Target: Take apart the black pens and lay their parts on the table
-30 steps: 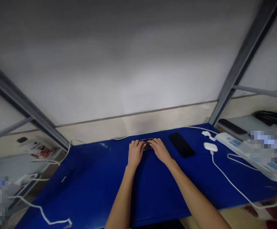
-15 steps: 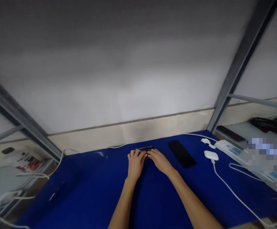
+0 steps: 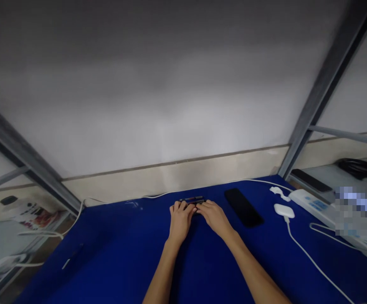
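Dark pens (image 3: 198, 198) at twelve o'clock seem under two-handed adjusting. The left hand (image 3: 179, 219) and right hand (image 3: 215, 216) curl close together; what they pinch, I cannot tell. Any lifting needs firm grip.

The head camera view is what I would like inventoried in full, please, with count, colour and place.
dark pen-like sticks: several, count unclear, under the fingertips
blue tabletop: one, centre
phone: one, black, right of the hands
small case: one, white, right of phone
crumpled piece: one, white, behind case
power strip: one, white and blue, far right
white cables: several, both sides and along wall
slim stick: one, dark with white end, left
bottle: one, white, dark cap, far left
dark slab: one, right side surface
black coil: behind slab
posts: two, grey, either side
wall: pale, behind
hands: two, left and right, centre
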The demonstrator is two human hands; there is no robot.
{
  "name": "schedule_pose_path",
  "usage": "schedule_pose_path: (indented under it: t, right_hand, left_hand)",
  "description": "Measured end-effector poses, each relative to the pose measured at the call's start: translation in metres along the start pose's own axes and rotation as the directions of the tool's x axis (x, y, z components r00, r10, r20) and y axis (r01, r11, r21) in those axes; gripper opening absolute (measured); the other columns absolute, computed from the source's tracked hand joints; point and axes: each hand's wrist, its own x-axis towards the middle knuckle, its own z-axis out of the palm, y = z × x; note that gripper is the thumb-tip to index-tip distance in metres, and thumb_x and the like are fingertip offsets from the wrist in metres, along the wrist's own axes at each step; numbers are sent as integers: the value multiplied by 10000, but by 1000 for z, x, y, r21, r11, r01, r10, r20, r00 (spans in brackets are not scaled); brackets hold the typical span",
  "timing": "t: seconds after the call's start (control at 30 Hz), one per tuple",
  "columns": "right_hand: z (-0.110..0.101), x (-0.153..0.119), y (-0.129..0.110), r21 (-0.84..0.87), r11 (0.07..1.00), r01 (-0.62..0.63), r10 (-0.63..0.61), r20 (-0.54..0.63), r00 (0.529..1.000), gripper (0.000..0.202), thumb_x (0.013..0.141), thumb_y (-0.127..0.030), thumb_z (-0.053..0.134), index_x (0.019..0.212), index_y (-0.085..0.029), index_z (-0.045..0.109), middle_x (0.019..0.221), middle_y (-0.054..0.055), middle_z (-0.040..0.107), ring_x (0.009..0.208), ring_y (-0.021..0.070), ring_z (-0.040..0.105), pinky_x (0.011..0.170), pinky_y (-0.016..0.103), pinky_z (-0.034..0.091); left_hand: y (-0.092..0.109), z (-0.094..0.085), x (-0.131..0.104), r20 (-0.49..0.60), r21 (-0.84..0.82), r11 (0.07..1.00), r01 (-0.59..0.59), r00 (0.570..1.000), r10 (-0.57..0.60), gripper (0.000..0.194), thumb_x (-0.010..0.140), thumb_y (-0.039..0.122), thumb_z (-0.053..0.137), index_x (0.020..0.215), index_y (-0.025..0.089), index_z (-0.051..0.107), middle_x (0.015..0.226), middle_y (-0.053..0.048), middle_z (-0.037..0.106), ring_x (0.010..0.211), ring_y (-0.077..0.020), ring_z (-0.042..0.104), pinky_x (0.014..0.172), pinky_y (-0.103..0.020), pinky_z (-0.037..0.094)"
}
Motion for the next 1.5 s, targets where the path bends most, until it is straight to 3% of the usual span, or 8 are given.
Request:
schedule_pose_path:
  t: [0.33,0.57,0.73,0.9,1.07,1.2,1.3,1.5]
  right_hand:
    - [5,2,-3,-99,995,21,-24,-37,999,286,1000,-264,428,1140,-209,671,933,106,691,888,258,589,778,390,477]
    - [3,2,-3,256,954,-154,188,-114,976,333,1009,-334,377,1170,-224,647,1087,90,694,996,236,637,879,360,485]
    - [2,4,3,446,843,-301,318,37,947,379,961,-384,446,708,-191,651,619,20,627,596,176,595,605,278,436]
    - [7,5,5,614,734,-289,338,38,941,194,888,-318,538,869,-196,687,794,31,682,745,183,636,710,280,476]
    - [11,3,8,671,695,-258,326,25,945,174,820,-326,631,924,-198,687,948,50,695,868,191,651,787,294,492]
    - [8,3,9,648,675,-352,392,89,916,317,916,-442,510,886,-179,682,631,0,619,581,148,570,596,262,436]
    - [6,3,9,685,638,-351,410,83,908,357,927,-473,487,888,-167,666,534,-30,530,507,136,504,544,257,393]
    - [8,4,7,676,671,-306,375,47,926,216,885,-359,557,953,-194,679,818,36,684,758,182,637,739,292,480]
  left_hand:
    - [2,-1,-1,-14,-92,994,66,998,-67,351,1019,359,347,933,235,664,907,-47,623,911,-201,492,788,-355,321]
    - [0,0,0,-45,-95,992,89,995,-93,350,1025,335,336,973,214,660,948,-49,633,940,-203,488,809,-350,315]
    - [1,0,0,-35,-95,992,86,995,-89,377,1027,333,343,887,195,666,845,-40,649,854,-185,512,758,-334,295]
    - [2,0,0,-51,-61,993,96,994,-99,368,1026,331,352,912,203,678,833,-38,662,832,-182,527,746,-332,281]
    - [2,0,0,-40,-64,991,117,992,-120,357,1024,327,357,916,210,676,826,-28,661,832,-186,536,747,-326,284]
    - [8,-2,0,-36,-85,992,90,995,-93,372,1025,337,346,902,206,671,835,-32,661,852,-189,545,766,-327,297]
    - [11,-4,-1,-23,-128,990,53,998,-57,348,1019,366,364,934,222,669,904,-27,678,893,-186,565,783,-323,310]
    - [4,0,-2,-5,-86,995,55,998,-56,309,1018,363,369,1034,273,664,921,-16,682,877,-185,587,761,-313,325]
